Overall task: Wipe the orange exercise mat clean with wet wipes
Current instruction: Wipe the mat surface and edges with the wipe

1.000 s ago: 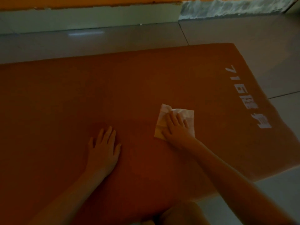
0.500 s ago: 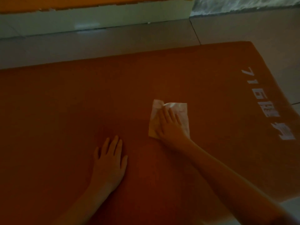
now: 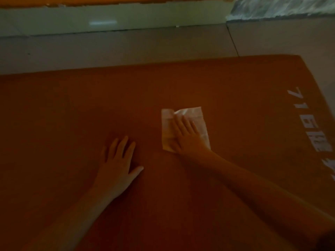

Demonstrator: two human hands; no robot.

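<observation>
The orange exercise mat lies flat on the floor and fills most of the view, with white printed characters near its right end. A white wet wipe lies spread on the mat right of centre. My right hand presses flat on the wipe, fingers straight and pointing away from me. My left hand rests palm down on the bare mat to the left of the wipe, fingers spread, touching nothing else.
Grey tiled floor borders the mat at the back and right. A pale wall base runs along the top, with a light rumpled covering at the top right.
My right hand has slid the wipe slightly leftward and farther from me across the mat. My left hand stays planted. The view has shifted, so the printed characters sit nearer the right edge.
</observation>
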